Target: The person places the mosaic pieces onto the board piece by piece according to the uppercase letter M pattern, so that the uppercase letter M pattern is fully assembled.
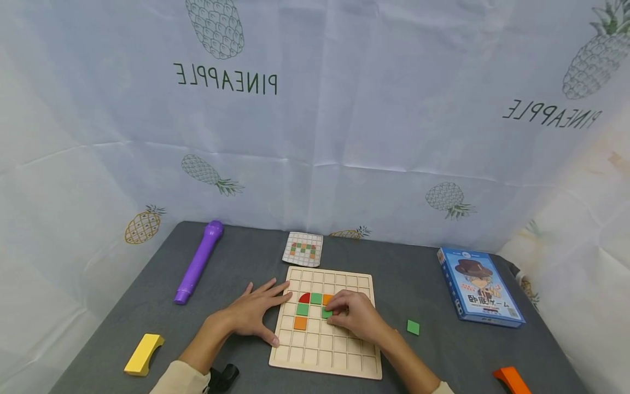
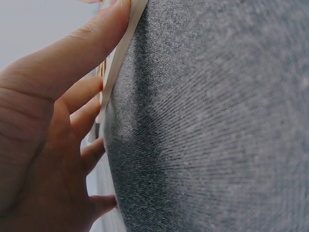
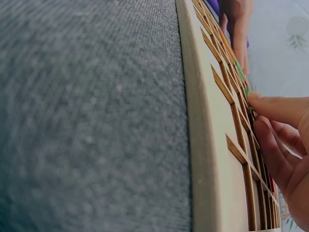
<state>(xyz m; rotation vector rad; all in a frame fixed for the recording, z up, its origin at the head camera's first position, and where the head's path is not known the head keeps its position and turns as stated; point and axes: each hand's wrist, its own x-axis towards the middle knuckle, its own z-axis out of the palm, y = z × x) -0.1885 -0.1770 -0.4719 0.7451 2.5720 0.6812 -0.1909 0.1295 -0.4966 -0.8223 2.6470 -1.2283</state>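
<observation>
A pale wooden grid board (image 1: pixel 325 358) lies on the dark table. My left hand (image 1: pixel 253 312) is spread along its left edge, thumb and fingertips at the rim; in the left wrist view the thumb (image 2: pixel 82 53) is against the board's edge. My right hand (image 1: pixel 356 314) is over the board's middle, pinching a green square tile (image 1: pixel 327 313) at a grid cell. Beside it sit an orange tile (image 1: pixel 327 299), partly covered by the fingers, another green tile (image 1: pixel 316 298), a red rounded tile (image 1: pixel 305 297), a green tile (image 1: pixel 302 310) and an orange tile (image 1: pixel 300 323).
Behind the board lies a pattern card (image 1: pixel 302 249) with a small coloured grid. A loose green tile (image 1: pixel 413 327) is right of the board. Around the table are a purple microphone-shaped stick (image 1: pixel 199 262), a yellow block (image 1: pixel 144 354), a blue game box (image 1: pixel 479 287) and an orange block (image 1: pixel 513 379).
</observation>
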